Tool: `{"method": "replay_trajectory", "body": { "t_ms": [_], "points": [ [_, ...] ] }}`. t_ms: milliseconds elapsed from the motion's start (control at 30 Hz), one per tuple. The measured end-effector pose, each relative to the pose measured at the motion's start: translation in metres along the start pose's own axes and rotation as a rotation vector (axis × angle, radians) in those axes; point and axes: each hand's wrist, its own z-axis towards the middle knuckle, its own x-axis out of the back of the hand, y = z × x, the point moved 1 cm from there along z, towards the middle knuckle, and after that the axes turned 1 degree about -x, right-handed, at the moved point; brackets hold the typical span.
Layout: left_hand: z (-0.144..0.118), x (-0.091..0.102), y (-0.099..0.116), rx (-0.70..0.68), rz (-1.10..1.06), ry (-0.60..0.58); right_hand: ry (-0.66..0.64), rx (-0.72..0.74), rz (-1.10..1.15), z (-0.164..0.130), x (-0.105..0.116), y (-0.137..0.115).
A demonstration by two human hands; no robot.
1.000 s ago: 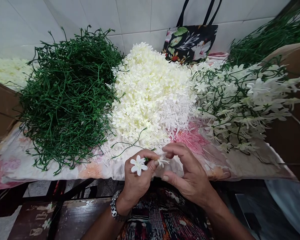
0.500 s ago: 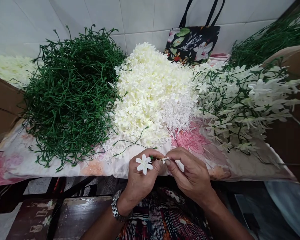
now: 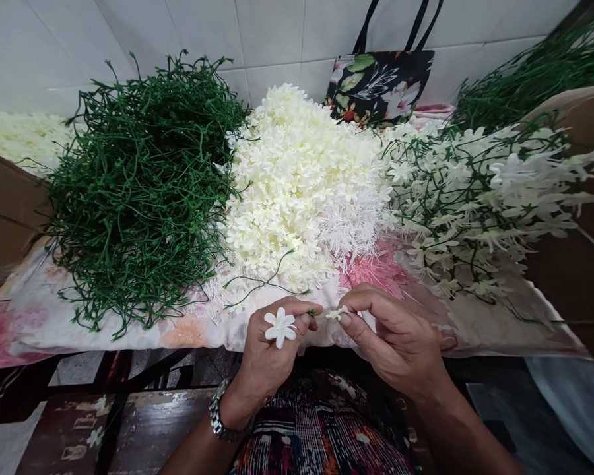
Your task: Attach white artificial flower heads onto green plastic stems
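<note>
My left hand (image 3: 272,353), with a watch on the wrist, is closed round a green plastic flower stem (image 3: 311,313); one tip pokes out past the thumb and forefinger. A white artificial flower (image 3: 280,328) sticks out over the back of its fingers. Between thumb and forefinger my right hand (image 3: 396,340) pinches a small white flower piece (image 3: 336,314), a short gap from the stem's tip. Just beyond both hands lies a loose branched green stem (image 3: 262,282) on the cloth, at the foot of a heap of cream-white flower heads (image 3: 297,178).
On the left rises a big tangle of green stems (image 3: 138,198). White flowers on stems (image 3: 470,204) are piled at the right, near a cardboard box (image 3: 579,125). A floral bag (image 3: 381,89) leans against the tiled wall. Flowered cloth (image 3: 129,336) covers the table.
My hands have moved apart, left hand to the left and right hand to the right. A gap now shows between the stem tip and the pinched flower piece.
</note>
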Motion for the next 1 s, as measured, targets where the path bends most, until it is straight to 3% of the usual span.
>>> {"method": "replay_trajectory", "body": {
  "t_ms": [233,533,1000],
  "points": [
    [0.003,0.002,0.007,-0.187,0.208,-0.076,-0.161,0.124,-0.071,0.011,0.007,-0.005],
    [0.006,0.001,0.006,-0.342,0.446,-0.135,-0.249,0.162,-0.23,0.011,0.006,-0.001],
    [0.019,0.001,-0.006,-0.084,0.395,-0.077,-0.232,0.091,-0.092,0.018,-0.011,0.021]
  ]
}}
